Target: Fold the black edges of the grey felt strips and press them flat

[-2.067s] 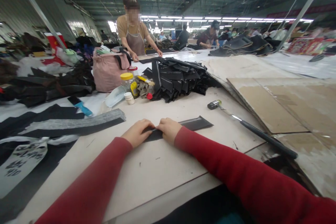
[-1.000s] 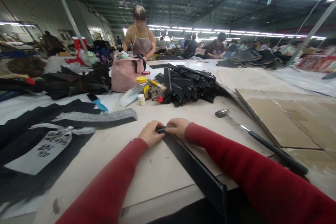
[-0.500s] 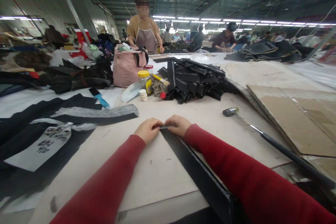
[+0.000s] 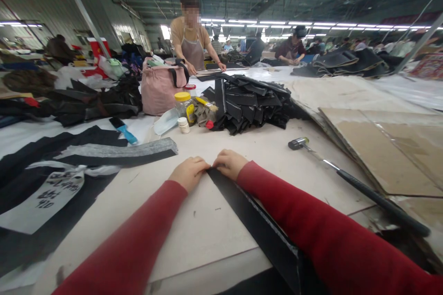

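Observation:
A long black fabric strip [image 4: 256,212] with a whitish line along its right edge runs over the pale board from the near edge to my hands. At its far end, my left hand [image 4: 189,173] pinches the left corner with fingers closed. Close beside it, my right hand [image 4: 231,164] has its fingers curled over the same end, bent down on the strip. The fingertips of both hands nearly meet, and the bit of strip between them is mostly hidden. My right forearm covers part of the strip's right side.
A mallet [image 4: 346,177] lies at right beside cardboard sheets [image 4: 398,147]. Ahead are a pile of black strips [image 4: 252,101], a yellow-lidded jar [image 4: 183,106], a white bottle [image 4: 183,124] and a pink bag [image 4: 161,87]. A blue-handled scraper [image 4: 126,132] lies left. A co-worker [image 4: 194,46] stands opposite.
The view has shifted slightly, so things sit a little further left. My fingers have moved closer over the strip's end, covering the folded edge seen before. The co-worker opposite leans lower, arms reaching out.

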A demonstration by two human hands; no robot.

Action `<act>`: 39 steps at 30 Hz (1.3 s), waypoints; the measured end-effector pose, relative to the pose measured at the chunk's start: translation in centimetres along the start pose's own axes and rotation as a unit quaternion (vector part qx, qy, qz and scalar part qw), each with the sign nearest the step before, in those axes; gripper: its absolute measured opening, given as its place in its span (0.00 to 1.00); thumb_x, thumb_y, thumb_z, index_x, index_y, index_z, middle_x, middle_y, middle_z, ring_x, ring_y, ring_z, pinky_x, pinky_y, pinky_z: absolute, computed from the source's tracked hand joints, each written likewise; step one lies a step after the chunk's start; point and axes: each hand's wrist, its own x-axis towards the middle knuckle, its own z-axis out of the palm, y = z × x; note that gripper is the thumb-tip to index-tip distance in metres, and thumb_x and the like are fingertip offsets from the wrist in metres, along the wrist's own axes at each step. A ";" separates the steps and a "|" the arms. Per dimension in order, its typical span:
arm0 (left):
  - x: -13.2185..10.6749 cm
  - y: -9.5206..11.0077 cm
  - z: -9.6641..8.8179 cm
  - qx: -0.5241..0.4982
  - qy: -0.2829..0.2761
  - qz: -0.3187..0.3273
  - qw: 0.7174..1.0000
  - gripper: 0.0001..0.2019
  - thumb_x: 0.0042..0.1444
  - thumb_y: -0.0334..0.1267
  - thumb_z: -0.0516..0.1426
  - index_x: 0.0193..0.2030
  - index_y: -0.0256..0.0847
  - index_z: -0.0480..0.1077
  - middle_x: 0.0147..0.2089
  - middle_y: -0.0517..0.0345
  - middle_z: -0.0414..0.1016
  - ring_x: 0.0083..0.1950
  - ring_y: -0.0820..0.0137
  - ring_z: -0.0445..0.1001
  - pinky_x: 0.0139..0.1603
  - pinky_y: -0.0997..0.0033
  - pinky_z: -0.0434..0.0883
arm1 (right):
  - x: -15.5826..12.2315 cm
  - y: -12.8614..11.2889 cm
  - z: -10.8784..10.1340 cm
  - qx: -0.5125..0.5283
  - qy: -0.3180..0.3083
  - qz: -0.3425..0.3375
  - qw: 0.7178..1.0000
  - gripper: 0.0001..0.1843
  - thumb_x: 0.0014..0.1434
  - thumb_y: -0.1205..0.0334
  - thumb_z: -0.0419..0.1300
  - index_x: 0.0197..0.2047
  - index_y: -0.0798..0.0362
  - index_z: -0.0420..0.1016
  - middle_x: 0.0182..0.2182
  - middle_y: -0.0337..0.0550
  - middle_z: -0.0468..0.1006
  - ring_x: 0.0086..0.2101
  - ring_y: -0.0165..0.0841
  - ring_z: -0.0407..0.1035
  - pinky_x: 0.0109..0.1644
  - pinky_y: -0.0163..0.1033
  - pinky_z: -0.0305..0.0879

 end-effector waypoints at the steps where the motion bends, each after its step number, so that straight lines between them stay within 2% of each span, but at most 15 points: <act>1: -0.2 0.0 -0.1 0.028 -0.012 0.015 0.999 0.13 0.53 0.27 0.47 0.41 0.39 0.69 0.39 0.53 0.70 0.39 0.67 0.66 0.43 0.68 0.64 | 0.0 -0.1 0.0 -0.015 -0.004 -0.005 1.000 0.10 0.49 0.71 0.55 0.36 0.56 0.73 0.35 0.45 0.68 0.37 0.30 0.62 0.45 0.35 0.58; 5: -1.1 -0.2 -0.4 0.120 -0.040 0.053 0.991 0.17 0.54 0.27 0.46 0.49 0.40 0.65 0.45 0.50 0.68 0.43 0.64 0.64 0.45 0.64 0.64 | 0.0 -0.7 -0.1 -0.094 -0.037 -0.032 0.994 0.10 0.55 0.69 0.51 0.36 0.57 0.73 0.36 0.46 0.69 0.37 0.32 0.61 0.44 0.36 0.58; 8: -1.8 -0.4 -0.7 0.130 -0.041 0.050 0.989 0.18 0.53 0.26 0.46 0.50 0.41 0.63 0.46 0.51 0.67 0.45 0.65 0.64 0.45 0.64 0.64 | -0.1 -1.5 -0.5 -0.138 -0.055 -0.039 0.988 0.12 0.57 0.66 0.48 0.35 0.58 0.72 0.35 0.47 0.70 0.36 0.32 0.60 0.42 0.37 0.58; 10: -1.8 -0.2 -0.9 0.104 -0.021 0.035 0.994 0.16 0.53 0.26 0.46 0.47 0.39 0.66 0.45 0.51 0.68 0.44 0.65 0.64 0.46 0.64 0.64 | -0.3 -2.0 -0.6 -0.146 -0.055 -0.035 0.987 0.13 0.57 0.64 0.48 0.34 0.58 0.72 0.35 0.48 0.70 0.36 0.32 0.60 0.42 0.37 0.58; 12: -1.5 0.5 -0.9 0.057 0.033 0.002 0.998 0.14 0.53 0.26 0.46 0.43 0.37 0.67 0.43 0.51 0.68 0.44 0.66 0.64 0.47 0.65 0.64 | -0.3 -2.1 -0.6 -0.141 -0.047 -0.035 0.988 0.13 0.57 0.65 0.48 0.34 0.58 0.72 0.35 0.48 0.70 0.35 0.32 0.61 0.42 0.37 0.58; 15: -0.4 1.9 -0.4 -0.024 0.103 -0.045 0.993 0.15 0.52 0.26 0.46 0.47 0.36 0.63 0.44 0.52 0.67 0.45 0.69 0.65 0.49 0.67 0.63 | -0.2 -1.7 -0.3 -0.120 -0.034 -0.033 0.992 0.12 0.56 0.67 0.48 0.33 0.59 0.73 0.34 0.48 0.70 0.35 0.33 0.61 0.43 0.38 0.58; 18: 0.5 3.0 0.6 -0.062 0.082 -0.071 0.992 0.20 0.50 0.25 0.49 0.52 0.34 0.57 0.46 0.51 0.66 0.46 0.69 0.65 0.50 0.67 0.63 | -0.2 -0.9 -0.3 -0.054 -0.033 -0.025 0.998 0.10 0.54 0.69 0.50 0.34 0.59 0.73 0.34 0.47 0.71 0.37 0.32 0.63 0.45 0.38 0.58; 20: 0.8 3.3 1.2 -0.072 0.062 -0.094 0.991 0.22 0.50 0.25 0.50 0.53 0.33 0.56 0.44 0.51 0.67 0.45 0.68 0.65 0.49 0.66 0.64 | -0.2 -0.3 -0.7 0.019 -0.025 0.022 0.999 0.11 0.53 0.70 0.51 0.37 0.58 0.72 0.35 0.45 0.72 0.37 0.30 0.64 0.44 0.36 0.59; 23: 0.7 3.2 1.5 -0.070 0.051 -0.105 0.991 0.22 0.51 0.26 0.50 0.54 0.33 0.55 0.40 0.53 0.68 0.41 0.68 0.66 0.46 0.65 0.65 | -0.5 0.4 -1.7 0.103 0.000 0.141 0.985 0.12 0.53 0.69 0.52 0.40 0.57 0.72 0.34 0.42 0.74 0.34 0.28 0.66 0.42 0.34 0.60; 26: 0.6 3.2 1.4 -0.051 0.054 -0.093 0.993 0.19 0.52 0.26 0.49 0.52 0.34 0.58 0.41 0.52 0.68 0.42 0.67 0.65 0.47 0.64 0.64 | -0.7 0.5 -2.5 0.132 -0.009 0.180 0.975 0.11 0.52 0.66 0.54 0.38 0.58 0.73 0.32 0.42 0.74 0.33 0.28 0.66 0.39 0.34 0.61; 32: 0.6 3.2 1.2 -0.042 0.052 -0.066 0.996 0.10 0.52 0.27 0.49 0.41 0.37 0.65 0.39 0.54 0.68 0.42 0.67 0.65 0.45 0.66 0.64 | -1.0 0.6 -2.2 0.131 -0.032 0.135 0.982 0.10 0.48 0.68 0.56 0.35 0.57 0.74 0.30 0.40 0.73 0.31 0.27 0.65 0.36 0.32 0.61; 39: 0.5 3.0 1.3 -0.029 0.052 -0.036 0.998 0.11 0.54 0.27 0.47 0.41 0.38 0.66 0.40 0.55 0.69 0.42 0.69 0.65 0.46 0.68 0.64 | -0.9 1.0 -2.3 0.049 -0.050 0.068 0.995 0.12 0.48 0.71 0.54 0.36 0.57 0.74 0.30 0.42 0.71 0.29 0.28 0.63 0.36 0.33 0.60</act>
